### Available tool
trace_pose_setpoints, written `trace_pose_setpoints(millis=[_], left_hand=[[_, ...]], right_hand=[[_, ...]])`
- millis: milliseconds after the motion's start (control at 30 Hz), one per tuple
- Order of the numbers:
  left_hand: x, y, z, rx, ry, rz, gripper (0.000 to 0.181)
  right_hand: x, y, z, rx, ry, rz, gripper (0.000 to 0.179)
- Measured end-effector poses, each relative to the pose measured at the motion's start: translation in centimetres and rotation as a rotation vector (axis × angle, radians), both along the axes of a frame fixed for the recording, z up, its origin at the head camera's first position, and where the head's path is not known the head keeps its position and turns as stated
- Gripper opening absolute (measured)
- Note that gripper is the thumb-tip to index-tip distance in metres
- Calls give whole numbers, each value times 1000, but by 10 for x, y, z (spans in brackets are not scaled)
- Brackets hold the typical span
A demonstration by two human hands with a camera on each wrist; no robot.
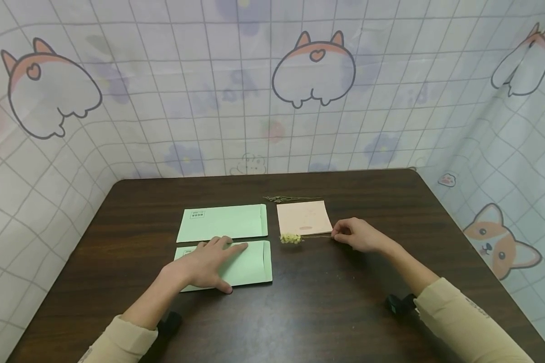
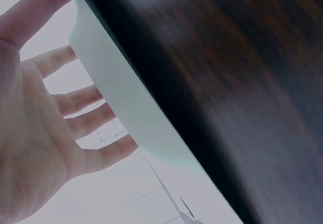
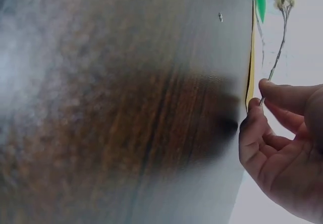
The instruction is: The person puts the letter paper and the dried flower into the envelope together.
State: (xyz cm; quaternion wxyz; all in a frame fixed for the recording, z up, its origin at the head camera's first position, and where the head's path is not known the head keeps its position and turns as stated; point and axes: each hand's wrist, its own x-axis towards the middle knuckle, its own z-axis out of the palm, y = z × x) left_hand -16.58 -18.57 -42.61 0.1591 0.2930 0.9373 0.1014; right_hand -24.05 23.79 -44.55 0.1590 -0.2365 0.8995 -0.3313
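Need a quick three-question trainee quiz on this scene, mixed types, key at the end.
1. True or false: the right hand pinches the flower by its stem.
2. Multiple choice: the left hand is spread across:
A. the far green envelope
B. the near green envelope
C. the flower
3. Short answer: in the head view, what lies between the dried sprig and the flower?

Key: 1. True. 2. B. 3. The peach card.
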Motion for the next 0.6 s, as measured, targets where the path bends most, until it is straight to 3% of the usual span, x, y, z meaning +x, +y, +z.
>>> trace_pose_setpoints(millis=[233, 600], left_hand=[[0, 0, -1, 12, 17, 0, 100], [0, 0, -2, 27, 60, -14, 99]], right_hand=[[1, 1, -1, -36, 53, 17, 9], [7, -7, 0, -95, 14, 95, 9]])
